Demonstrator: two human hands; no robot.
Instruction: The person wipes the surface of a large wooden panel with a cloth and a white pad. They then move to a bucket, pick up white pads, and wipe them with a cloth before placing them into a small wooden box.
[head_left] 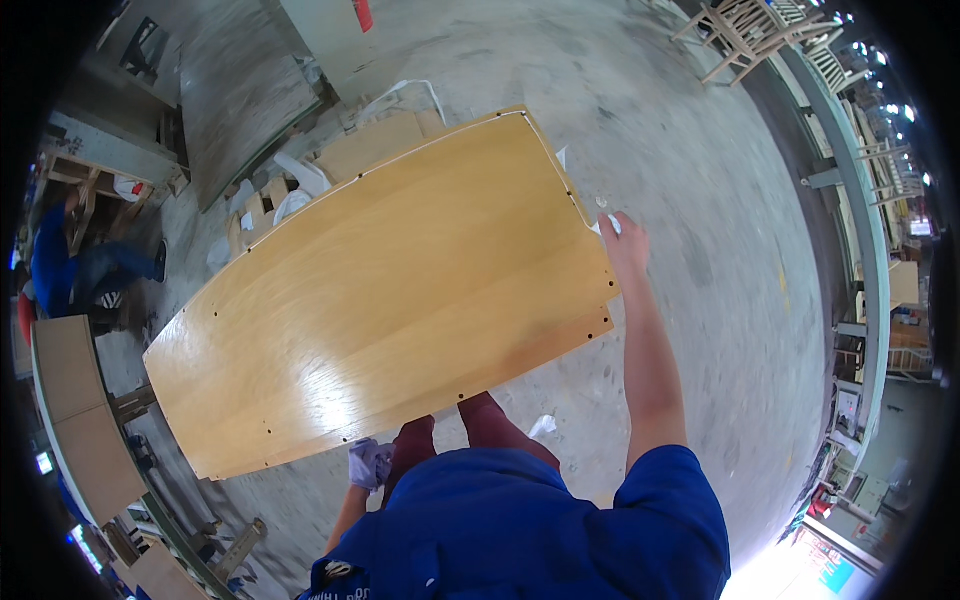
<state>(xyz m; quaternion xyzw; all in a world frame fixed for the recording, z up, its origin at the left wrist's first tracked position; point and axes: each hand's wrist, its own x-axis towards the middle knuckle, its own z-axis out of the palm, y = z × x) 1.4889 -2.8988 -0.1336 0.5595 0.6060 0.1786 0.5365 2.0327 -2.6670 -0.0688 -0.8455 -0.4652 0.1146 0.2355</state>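
A large varnished wooden panel (390,290), light brown and glossy with small dark holes near its rim, lies in front of me. A thin white strip (440,143) runs along its far edge and bends down the right end. My right hand (626,243) is closed in a pinch at that end, on a small white piece where the strip arrives. At the panel's near edge is my left hand (370,464), covered by purple material, a glove or a cloth. Its fingers cannot be made out.
Cardboard and white wrapping (300,180) lie beyond the panel. Wooden chairs (745,35) stand at the upper right, beside a long pale-green rail (875,250). Another person in blue (60,255) is at the far left, near a bench with brown boards (85,420). White scrap (543,427) lies on the floor.
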